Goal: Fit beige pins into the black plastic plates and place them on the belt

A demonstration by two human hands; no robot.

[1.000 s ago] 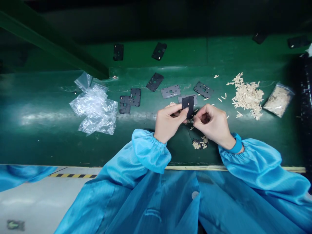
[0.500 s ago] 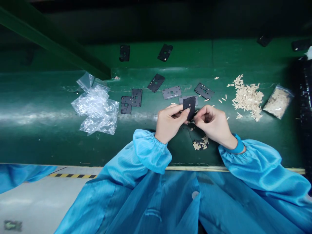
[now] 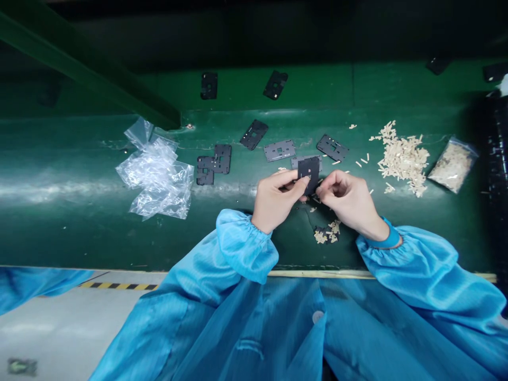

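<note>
My left hand (image 3: 277, 200) is closed around a black plastic plate (image 3: 309, 173), thumb on its face, holding it tilted up off the bench. At the plate's lower right edge my right hand (image 3: 344, 197) has thumb and forefinger pinched together. Whatever lies between those fingertips is too small to make out. Just behind the held plate lies a grey plate (image 3: 298, 162), partly covered. Below the hands a small heap of pale strips (image 3: 327, 233) rests on something dark.
More plates, such as a black plate (image 3: 254, 134) and a dark plate (image 3: 332, 148), lie beyond my hands. To the left are crumpled clear bags (image 3: 159, 174); to the right, a pile of pale strips (image 3: 404, 161) and a filled zip bag (image 3: 453, 165). A green beam (image 3: 99, 69) slants in upper left.
The black plates on the far green strip have shifted a little to the right. My right fingertips have moved slightly, while my left hand keeps its hold on the plate.
</note>
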